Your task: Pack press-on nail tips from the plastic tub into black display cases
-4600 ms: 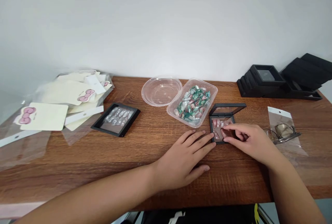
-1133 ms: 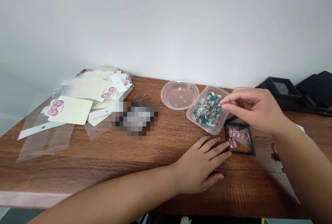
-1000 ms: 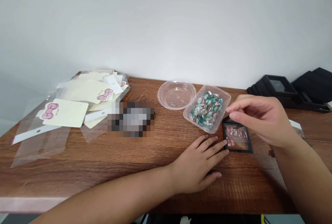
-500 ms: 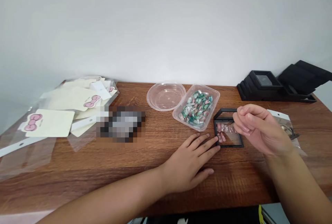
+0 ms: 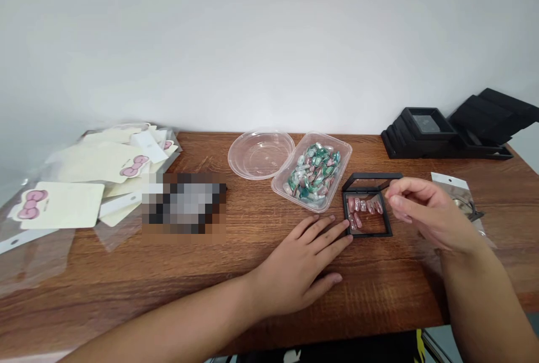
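Note:
My left hand (image 5: 305, 262) lies flat on the table with fingers spread, fingertips at the left edge of a small black display case (image 5: 370, 234). The case's lid is raised, and inside lie several pink press-on nails (image 5: 362, 205) in an upper row and a shorter lower one. Just right of the case, my right hand (image 5: 425, 206) is raised with thumb and forefinger pinched together; whatever is between them is too small to make out. A clear plastic tub (image 5: 320, 210) behind my left hand holds a heap of green, pink and clear press-on nails (image 5: 315, 172).
A clear round lid (image 5: 263, 155) lies left of the tub. Bagged cream cards (image 5: 71, 206) are piled at the left, beside a pixelated dark object (image 5: 185, 206). Black cases (image 5: 425, 133) are stacked at back right. A clear packet (image 5: 452, 186) lies behind my right hand.
My right hand has shifted slightly right relative to the case, uncovering more pink nails. The left hand stays flat in place. The whole view has moved a little.

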### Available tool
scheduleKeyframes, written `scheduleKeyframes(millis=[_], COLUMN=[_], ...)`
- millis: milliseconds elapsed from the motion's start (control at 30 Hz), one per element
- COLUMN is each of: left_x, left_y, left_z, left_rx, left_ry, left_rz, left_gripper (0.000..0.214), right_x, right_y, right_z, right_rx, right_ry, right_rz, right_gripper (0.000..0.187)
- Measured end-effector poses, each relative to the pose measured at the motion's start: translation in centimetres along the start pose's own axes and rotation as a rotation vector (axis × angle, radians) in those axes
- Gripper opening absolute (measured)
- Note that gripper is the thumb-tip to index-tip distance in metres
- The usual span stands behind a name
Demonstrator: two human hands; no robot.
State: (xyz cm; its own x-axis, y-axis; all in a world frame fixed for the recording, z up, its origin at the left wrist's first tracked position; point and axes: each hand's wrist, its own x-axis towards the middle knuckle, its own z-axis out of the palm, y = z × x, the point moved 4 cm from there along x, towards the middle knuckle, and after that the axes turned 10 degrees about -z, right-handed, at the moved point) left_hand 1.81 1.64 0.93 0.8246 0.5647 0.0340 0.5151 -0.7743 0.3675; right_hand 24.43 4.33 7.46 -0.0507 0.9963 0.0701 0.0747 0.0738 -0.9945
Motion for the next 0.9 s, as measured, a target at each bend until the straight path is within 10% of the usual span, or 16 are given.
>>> scheduleKeyframes(millis=[333,900], left_x=[-0.1,0.0], left_y=[-0.1,0.0], left_z=[0.0,-0.1], left_rx=[-0.002,-0.014], left_ry=[0.002,0.013], left_rz=[-0.002,-0.004], left_gripper=[0.058,0.057], right_x=[-2.2,-2.0], right_y=[1.6,2.5], right_z=[0.5,0.9], right_rx=[-0.455,-0.799], right_ry=[-0.347,-0.305], right_rz=[0.2,0.213], right_gripper=[0.029,0.023])
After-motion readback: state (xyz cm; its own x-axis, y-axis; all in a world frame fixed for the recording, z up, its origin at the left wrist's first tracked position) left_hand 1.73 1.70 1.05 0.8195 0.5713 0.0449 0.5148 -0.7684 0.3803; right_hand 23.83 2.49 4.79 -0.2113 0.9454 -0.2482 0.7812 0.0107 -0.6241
